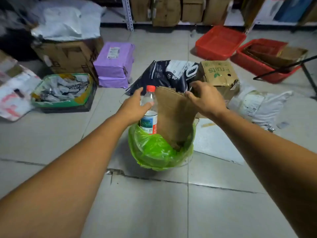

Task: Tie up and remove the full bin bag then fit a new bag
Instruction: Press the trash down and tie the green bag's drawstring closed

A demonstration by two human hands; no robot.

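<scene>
Right, your left hand is wrapped round the clear plastic bottle with the red cap, and your right hand pinches the top edge of the tall brown cardboard sheet. Both stand upright, side by side, poking well above the thin green bin bag. The bag mouth lies below both hands, nearer you, and probably won't gather shut over them. A brown "Fruits" carton sits just behind.

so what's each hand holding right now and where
The left hand grips the bottle just below its red cap; the right hand pinches the cardboard at its top edge.
</scene>
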